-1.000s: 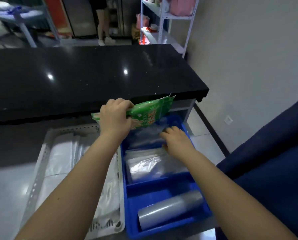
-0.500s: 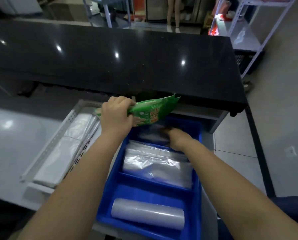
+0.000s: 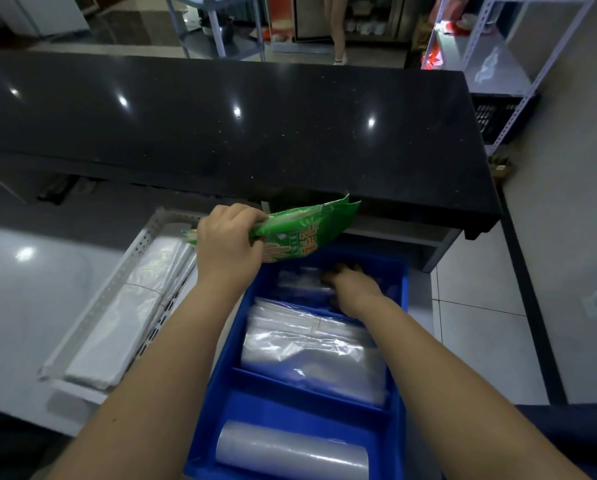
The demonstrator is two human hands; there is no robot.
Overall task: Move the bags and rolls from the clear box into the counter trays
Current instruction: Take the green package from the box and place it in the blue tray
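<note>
My left hand (image 3: 229, 242) grips a green printed packet (image 3: 307, 230) and holds it above the far end of the blue divided tray (image 3: 402, 306). My right hand (image 3: 350, 284) reaches into the tray's far compartment, fingers down among clear plastic bags (image 3: 300, 282); whether it grips any I cannot tell. The middle compartment holds a stack of clear bags (image 3: 311, 348). A roll of clear film (image 3: 290, 452) lies in the near compartment. To the left, a white perforated tray (image 3: 117, 296) holds folded white bags (image 3: 130, 313).
A black stone counter (image 3: 221, 126) overhangs the trays at the back. A white metal shelf rack (image 3: 498, 57) stands at the far right. A person's legs (image 3: 337, 29) show beyond the counter. Tiled floor lies to the right of the blue tray.
My view has swung to the left and pulled back, showing more of the counter. My right hand has pushed further into the far compartment. My left hand keeps the green packet in about the same place.
</note>
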